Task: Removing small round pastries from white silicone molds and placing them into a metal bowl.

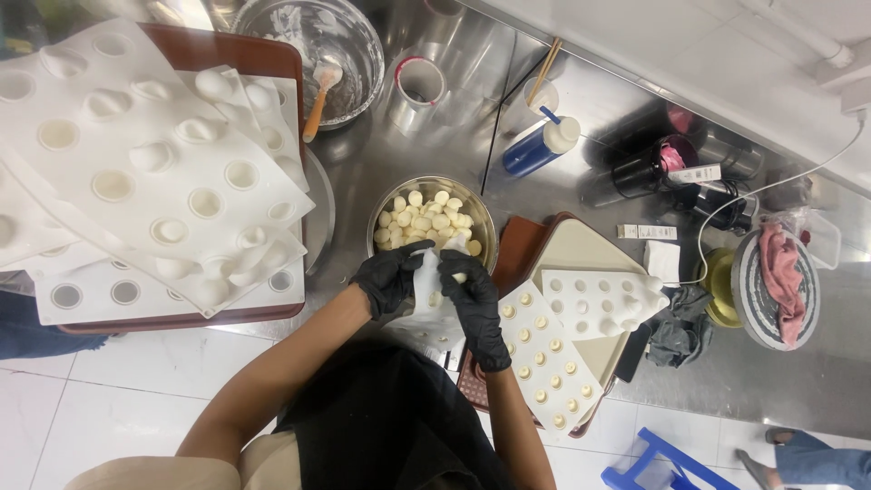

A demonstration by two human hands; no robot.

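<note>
Head view: left hand (388,279) in a black glove, curled around a white silicone mould (426,299), gripping its left edge. Right hand (469,289), gloved too, pinching the same mould from the right, fingers bent over its top (mould folded between both palms). Just beyond, touching the mould's upper edge, a steel bowl (485,229) full of small pale round pieces (422,218). To the right, more filled moulds (544,354) on a brown tray (522,245); to the left, a stack of empty white moulds (136,163).

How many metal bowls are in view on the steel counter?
2: a large empty metal bowl with a spatula at the top, and a smaller metal bowl of pale round pieces just beyond the gloved hands. Others may be hidden under the moulds.
</note>
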